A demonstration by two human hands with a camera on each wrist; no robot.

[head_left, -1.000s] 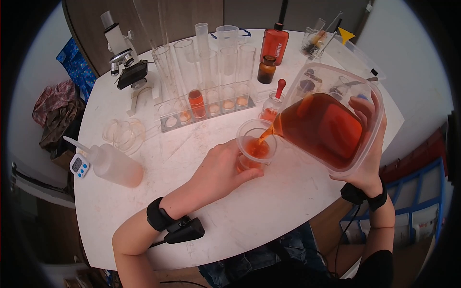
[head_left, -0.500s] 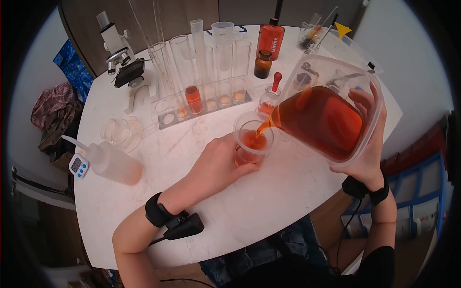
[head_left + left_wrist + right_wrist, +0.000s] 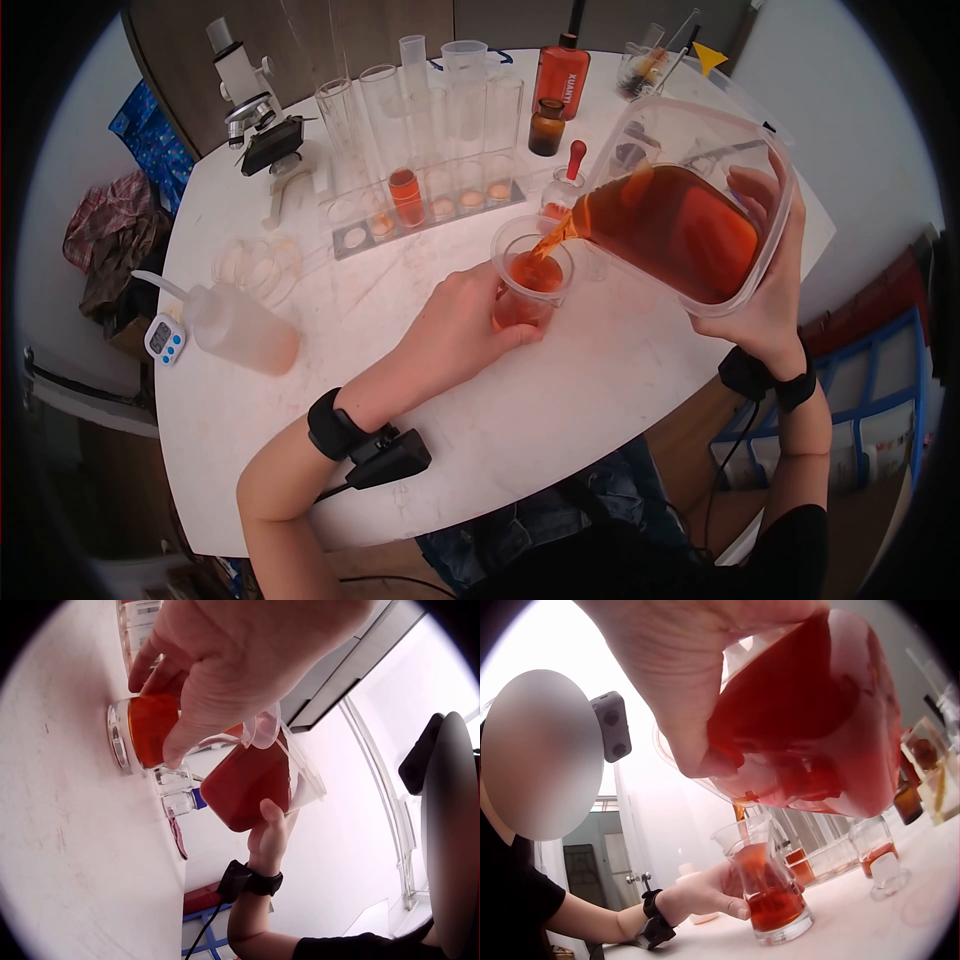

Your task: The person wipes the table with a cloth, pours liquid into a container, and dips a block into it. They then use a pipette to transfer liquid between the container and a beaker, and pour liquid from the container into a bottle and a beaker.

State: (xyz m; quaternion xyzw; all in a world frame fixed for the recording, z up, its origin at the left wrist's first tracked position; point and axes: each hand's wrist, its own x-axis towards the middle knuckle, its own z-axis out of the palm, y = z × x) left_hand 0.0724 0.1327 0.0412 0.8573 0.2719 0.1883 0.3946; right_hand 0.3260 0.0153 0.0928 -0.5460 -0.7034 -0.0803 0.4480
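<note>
My left hand (image 3: 455, 330) grips a clear glass vessel (image 3: 778, 907) with a wide flared rim, its base on the white table. Orange-red liquid fills the lower part of the vessel. In my right hand (image 3: 765, 310) is a see-through plastic tub (image 3: 690, 235), tilted to the left above the vessel, with a pool of dark red-orange liquid inside. The thumb presses the tub's near side while fingers reach around its far right wall. From the tub's left corner a stream (image 3: 556, 235) of liquid falls into the vessel's mouth.
Behind stands a test tube rack (image 3: 430, 220), one tube (image 3: 406, 198) holding red liquid. A dropper bottle (image 3: 563, 188), brown bottle (image 3: 546, 128) and red bottle (image 3: 562, 80) are close by the tub. To the left are a squeeze bottle (image 3: 240, 330), timer (image 3: 165, 339), petri dishes (image 3: 255, 270) and microscope (image 3: 262, 110).
The stream into the vessel has grown broader, and the liquid in the vessel looks higher. Both hands keep their hold; the head view has shifted slightly.
</note>
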